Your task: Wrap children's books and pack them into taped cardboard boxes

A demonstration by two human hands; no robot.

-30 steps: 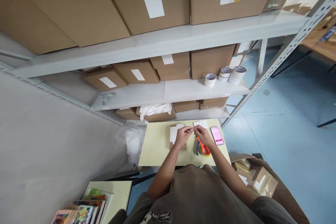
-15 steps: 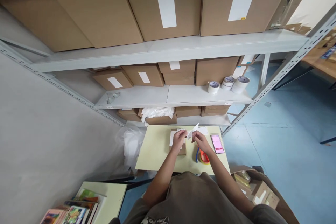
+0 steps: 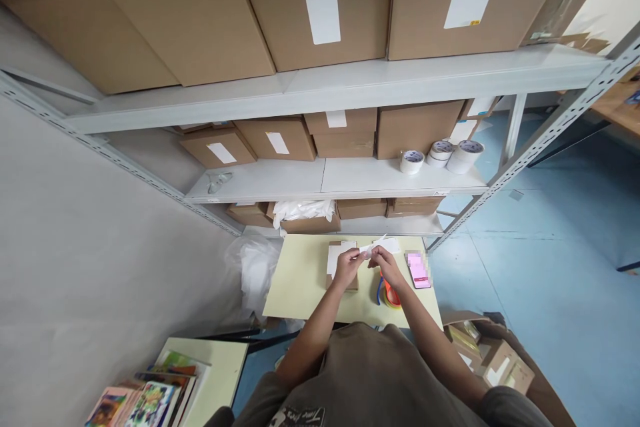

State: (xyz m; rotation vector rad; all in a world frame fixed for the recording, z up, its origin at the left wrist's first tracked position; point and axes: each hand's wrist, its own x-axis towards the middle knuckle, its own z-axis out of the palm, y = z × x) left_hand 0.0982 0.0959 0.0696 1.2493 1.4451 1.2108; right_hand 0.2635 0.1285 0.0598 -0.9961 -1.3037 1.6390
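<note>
Over the pale yellow table, my left hand point(image 3: 349, 267) pinches a small white paper slip point(image 3: 374, 244), which looks like a label. My right hand point(image 3: 387, 263) has its fingers closed at the slip's other side, close to the left fingertips. Below my left hand lies a small cardboard box point(image 3: 351, 285) with white paper on top. An orange and blue tape dispenser point(image 3: 391, 295) rests just under my right wrist. Behind the right hand, another white sheet point(image 3: 391, 245) lies flat. A phone with a pink screen point(image 3: 419, 269) is at the right.
Shelves point(image 3: 350, 177) with cardboard boxes rise beyond the table point(image 3: 295, 280). White tape rolls point(image 3: 412, 161) stand on the middle shelf. An open carton point(image 3: 540, 387) of small boxes sits at lower right. Books point(image 3: 150, 403) lie on a side table at lower left.
Both hands have come closer together at the slip. The slip, which stood up at an angle, now lies flatter between the fingers. The view has shifted slightly.
</note>
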